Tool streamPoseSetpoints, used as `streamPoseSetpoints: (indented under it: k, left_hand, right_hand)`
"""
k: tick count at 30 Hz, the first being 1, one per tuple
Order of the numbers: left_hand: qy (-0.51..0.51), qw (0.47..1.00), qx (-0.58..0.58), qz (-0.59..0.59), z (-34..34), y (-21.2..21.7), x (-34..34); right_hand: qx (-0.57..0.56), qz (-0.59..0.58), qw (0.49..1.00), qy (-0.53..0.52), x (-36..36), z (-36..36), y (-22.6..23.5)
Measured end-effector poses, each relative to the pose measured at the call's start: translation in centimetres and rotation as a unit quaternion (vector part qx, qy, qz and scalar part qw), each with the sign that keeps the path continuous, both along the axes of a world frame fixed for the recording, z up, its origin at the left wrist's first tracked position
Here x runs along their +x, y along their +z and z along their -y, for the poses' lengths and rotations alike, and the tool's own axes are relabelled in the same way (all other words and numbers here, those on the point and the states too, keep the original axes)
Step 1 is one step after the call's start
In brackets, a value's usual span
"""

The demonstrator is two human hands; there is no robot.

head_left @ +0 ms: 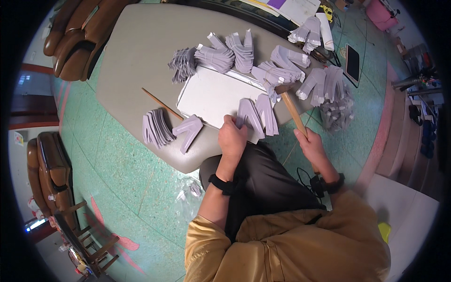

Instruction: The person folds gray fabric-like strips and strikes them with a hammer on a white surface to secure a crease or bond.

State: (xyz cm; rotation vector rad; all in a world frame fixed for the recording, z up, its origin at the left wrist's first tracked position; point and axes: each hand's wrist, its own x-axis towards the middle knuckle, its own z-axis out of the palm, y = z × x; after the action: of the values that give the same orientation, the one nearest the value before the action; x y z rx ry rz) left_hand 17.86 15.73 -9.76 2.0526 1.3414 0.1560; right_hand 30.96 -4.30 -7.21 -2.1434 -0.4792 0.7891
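My left hand (232, 136) presses down on a grey V-shaped piece (250, 117) at the near edge of a white board (211, 94) on the grey table (136, 51). My right hand (311, 143) grips the wooden handle of a hammer (292, 110), whose head rests near the board's right corner. A second grey V-shaped piece (268, 113) lies beside the first. Another one (189, 130) lies left of my left hand.
Stacks of grey V-shaped pieces (157, 127) ring the board, several at the far side (216, 56) and right (324, 84). A thin wooden stick (162, 104) lies left of the board. A dark phone (352, 62) lies far right. Brown chairs (77, 33) stand at left.
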Motion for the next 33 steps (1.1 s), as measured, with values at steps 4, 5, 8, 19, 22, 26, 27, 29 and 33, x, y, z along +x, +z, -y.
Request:
streamPoseSetpoints:
  k: [4,5,8,19,22,26,27,29,33]
  left_hand:
    - [0.024,0.985,-0.085,0.148,-0.9,-0.8,-1.0]
    - [0.048,0.968,-0.159,0.190,-1.2,-0.7,-1.1]
    - [0.073,0.939,-0.220,0.255,-1.9,-0.9,-2.0]
    - [-0.046,0.968,0.062,0.239,-1.4,2.6,-1.1]
    - [-0.003,0.958,0.240,0.156,-3.0,1.1,-5.3]
    - [0.006,0.965,0.261,-0.004,-4.8,-1.1,-11.5]
    - [0.005,0.962,0.274,-0.017,-5.1,-1.3,-12.3]
    - [-0.013,0.960,0.280,0.025,-6.0,-1.8,-13.5]
    - [-0.033,0.968,0.240,0.065,-6.9,-1.7,-14.4]
  right_hand:
    - [-0.006,-0.003,1.000,-0.001,-0.1,0.0,-0.1]
    - [-0.005,-0.006,1.000,-0.008,0.0,0.1,-0.2]
    - [-0.001,-0.004,1.000,-0.011,0.0,0.1,-0.4]
    - [-0.002,-0.082,0.996,-0.046,-0.6,-0.1,0.2]
    - [0.006,-0.076,0.996,-0.047,-0.6,-0.1,0.1]
    - [-0.005,-0.073,0.996,-0.044,-0.5,-0.6,0.7]
    - [-0.009,-0.069,0.996,-0.048,-0.5,-1.0,0.8]
    - [-0.002,-0.063,0.997,-0.040,-0.8,-1.3,0.3]
    - [0.004,-0.059,0.998,-0.030,-1.1,-1.6,0.7]
